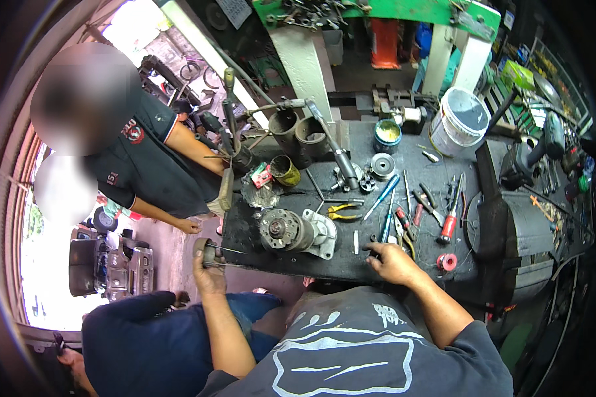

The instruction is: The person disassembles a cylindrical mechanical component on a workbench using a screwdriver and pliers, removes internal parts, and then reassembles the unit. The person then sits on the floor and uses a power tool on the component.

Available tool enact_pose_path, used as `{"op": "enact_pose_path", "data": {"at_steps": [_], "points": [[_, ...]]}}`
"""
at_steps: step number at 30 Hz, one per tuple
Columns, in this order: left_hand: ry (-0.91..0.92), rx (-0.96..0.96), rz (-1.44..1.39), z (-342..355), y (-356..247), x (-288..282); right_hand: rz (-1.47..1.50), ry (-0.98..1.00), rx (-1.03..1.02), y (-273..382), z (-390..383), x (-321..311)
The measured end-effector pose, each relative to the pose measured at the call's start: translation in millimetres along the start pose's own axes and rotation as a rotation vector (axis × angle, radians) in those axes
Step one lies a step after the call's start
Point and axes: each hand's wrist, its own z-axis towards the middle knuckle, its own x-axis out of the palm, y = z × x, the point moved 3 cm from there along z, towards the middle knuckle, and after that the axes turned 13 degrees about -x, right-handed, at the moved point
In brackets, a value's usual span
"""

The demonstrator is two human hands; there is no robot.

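My left hand (210,276) is closed around a round, cup-like metal part (208,254), held just off the bench's left front edge. Thin rods appear to stick out from that part toward the bench. My right hand (396,264) rests at the bench's front edge with its fingers partly apart and nothing visible in them. Close to its fingertips are a small dark cylindrical piece (373,238) and a narrow white strip (356,242). Between my hands, a motor-like metal assembly (288,230) with a flanged light-metal housing (321,235) lies on the black bench (291,266).
Yellow-handled pliers (344,212), a red screwdriver (449,227), a red wire spool (446,262) and several other tools cover the right side. Behind stand a blue grease tub (387,135) and a white bucket (459,122). Another person (155,142) stands at the left end.
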Motion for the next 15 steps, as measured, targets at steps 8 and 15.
{"op": "enact_pose_path", "data": {"at_steps": [8,15], "points": [[-0.174,-0.25,0.15,62,74,-22,-0.022,0.13,-0.165,-17,-15,45],[-0.067,-0.375,0.354,126,73,-27,-0.007,0.04,-0.056,-20,-30,66]]}}
